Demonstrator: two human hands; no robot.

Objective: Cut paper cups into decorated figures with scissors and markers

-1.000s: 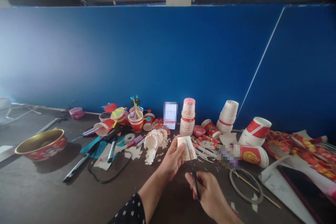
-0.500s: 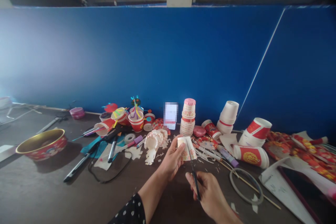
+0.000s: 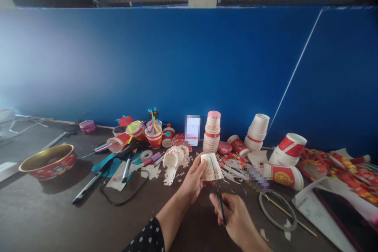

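The left hand rises from a bare forearm and dark dotted sleeve, its fingers curled upward and closed. The right hand sits lower and to the right, fingers bent inward, their exact grip partly hidden.

A paper cup sits in the left hand above the workbench, scissors in the right hand just before it. Behind them, a stack of paper cups stands near the wall panel. To the stack's left, a cut cup lies among paper scraps, with a large bowl at far left (well apart from the rest). A toppled cup lies right of the hands.
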